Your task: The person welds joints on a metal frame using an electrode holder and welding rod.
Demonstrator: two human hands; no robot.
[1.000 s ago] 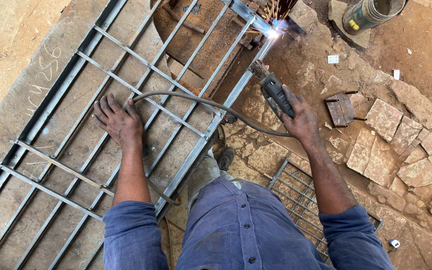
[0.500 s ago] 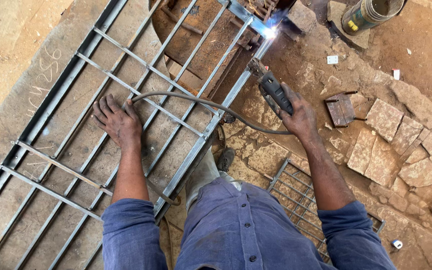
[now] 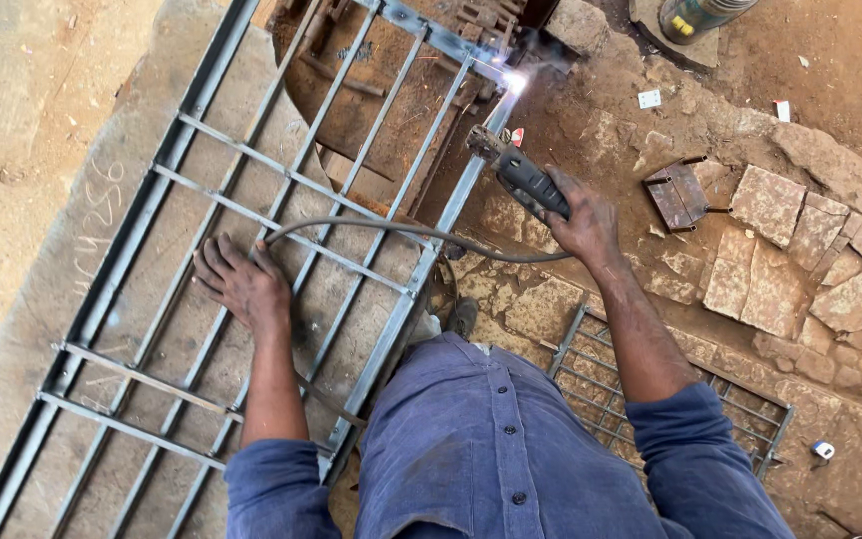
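Welding a steel grille on the ground

My right hand (image 3: 583,222) grips the electrode holder (image 3: 521,178) (arc bright at the frame); my left hand (image 3: 243,284) presses flat, fingers spread, on the metal grille (image 3: 167,165).

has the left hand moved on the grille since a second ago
No. The left hand lies flat on the same bars of the metal grille, just left of where the cable crosses, as before. Any shift looks like head-camera motion.

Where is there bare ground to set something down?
Free: the sandy concrete strip left of the grey steel grille frame. Crowded: broken stone slabs to the right, and the spark beyond the right hand.
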